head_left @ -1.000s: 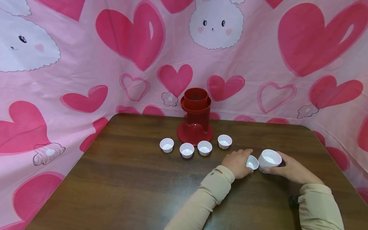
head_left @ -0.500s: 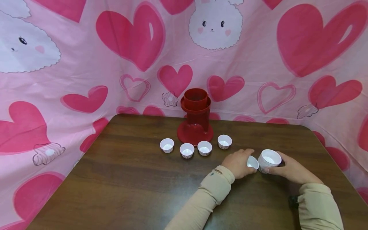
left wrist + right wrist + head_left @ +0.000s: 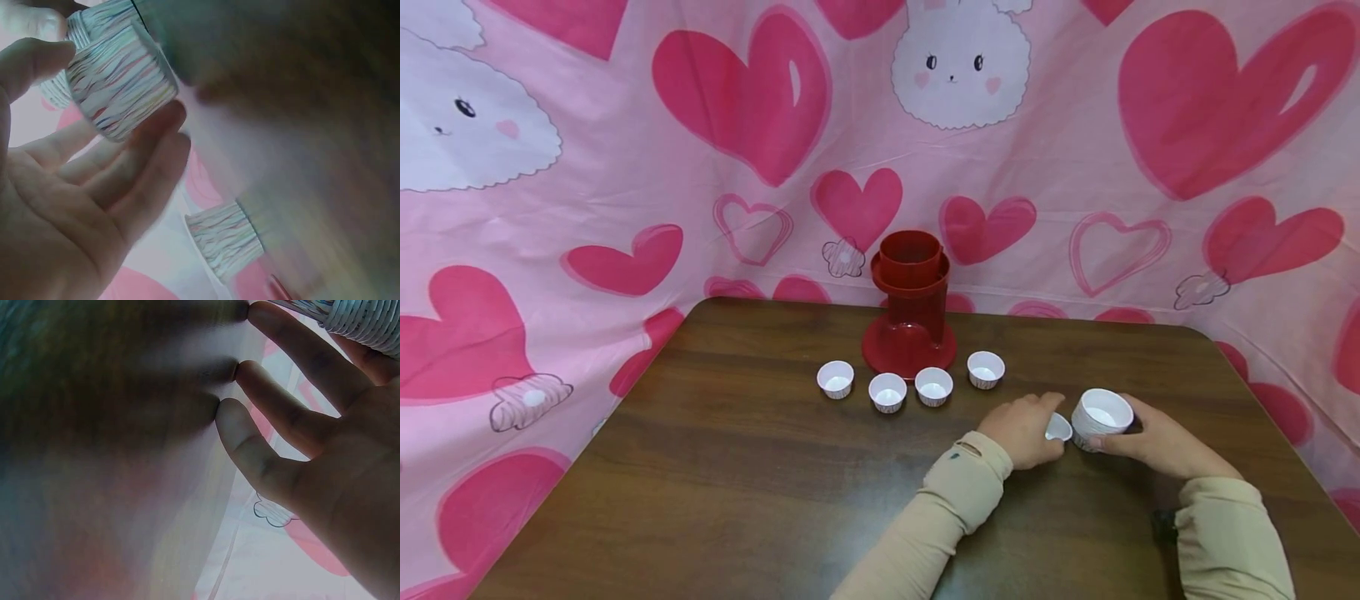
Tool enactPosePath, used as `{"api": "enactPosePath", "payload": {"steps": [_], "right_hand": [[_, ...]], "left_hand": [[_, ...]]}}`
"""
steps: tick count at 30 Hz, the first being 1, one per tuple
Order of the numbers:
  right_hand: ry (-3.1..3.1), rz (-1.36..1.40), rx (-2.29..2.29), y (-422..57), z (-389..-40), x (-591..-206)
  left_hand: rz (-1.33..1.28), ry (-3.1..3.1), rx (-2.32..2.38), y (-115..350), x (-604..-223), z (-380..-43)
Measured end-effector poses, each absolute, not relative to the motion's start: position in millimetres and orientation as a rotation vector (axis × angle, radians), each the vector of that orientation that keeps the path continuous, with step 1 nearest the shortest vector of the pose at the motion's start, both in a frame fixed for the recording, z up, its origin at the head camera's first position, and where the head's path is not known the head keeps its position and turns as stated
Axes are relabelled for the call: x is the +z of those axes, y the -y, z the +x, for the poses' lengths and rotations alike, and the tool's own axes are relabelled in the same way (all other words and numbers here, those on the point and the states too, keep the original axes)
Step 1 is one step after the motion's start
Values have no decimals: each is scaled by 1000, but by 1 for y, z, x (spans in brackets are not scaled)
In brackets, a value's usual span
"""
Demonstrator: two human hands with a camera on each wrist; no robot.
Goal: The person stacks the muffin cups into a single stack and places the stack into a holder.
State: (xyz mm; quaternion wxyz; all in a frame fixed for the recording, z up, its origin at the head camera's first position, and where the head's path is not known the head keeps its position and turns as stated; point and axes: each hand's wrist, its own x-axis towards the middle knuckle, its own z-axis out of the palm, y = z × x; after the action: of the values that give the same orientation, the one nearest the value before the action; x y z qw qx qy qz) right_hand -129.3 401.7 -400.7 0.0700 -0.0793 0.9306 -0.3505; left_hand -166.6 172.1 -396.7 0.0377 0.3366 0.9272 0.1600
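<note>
Thumb and fingers of my left hand (image 3: 1021, 432) pinch a small white paper baking cup (image 3: 1058, 427). The left wrist view shows the wavy coloured lines on the side of this baking cup (image 3: 122, 81). Just to its right, my right hand (image 3: 1157, 446) grips a nested stack of the same cups (image 3: 1102, 412) from its right side. In the right wrist view, the stack's layered rims (image 3: 365, 325) show at the top corner, and several fingertips (image 3: 232, 412) of that hand meet the tabletop.
Several single baking cups stand apart left of my hands, among them a far-left cup (image 3: 836, 380) and one nearest the hands (image 3: 986, 370). Behind them is a red plastic stand (image 3: 912, 308) with a round base and cylindrical top. A pink heart-print cloth (image 3: 1060, 158) borders the wooden table (image 3: 715, 467).
The left hand and its baking cup have shifted slightly, and a little less of the cup's inside shows. The right hand and its stack stay nearly still.
</note>
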Motion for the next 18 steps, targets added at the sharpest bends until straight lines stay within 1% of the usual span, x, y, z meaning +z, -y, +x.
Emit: {"api": "enactPosePath", "payload": {"steps": [6, 11, 18], "right_hand": [[-2794, -209, -1025, -402, -131, -399], [-2767, -229, -1069, -402, -130, -400], [-2757, -220, -1067, -398, -130, -397]], "left_hand": [[1031, -2935, 479, -169, -395, -169], [1014, -2934, 654, -168, -387, -167], [1038, -2879, 854, -178, -366, -168]]}}
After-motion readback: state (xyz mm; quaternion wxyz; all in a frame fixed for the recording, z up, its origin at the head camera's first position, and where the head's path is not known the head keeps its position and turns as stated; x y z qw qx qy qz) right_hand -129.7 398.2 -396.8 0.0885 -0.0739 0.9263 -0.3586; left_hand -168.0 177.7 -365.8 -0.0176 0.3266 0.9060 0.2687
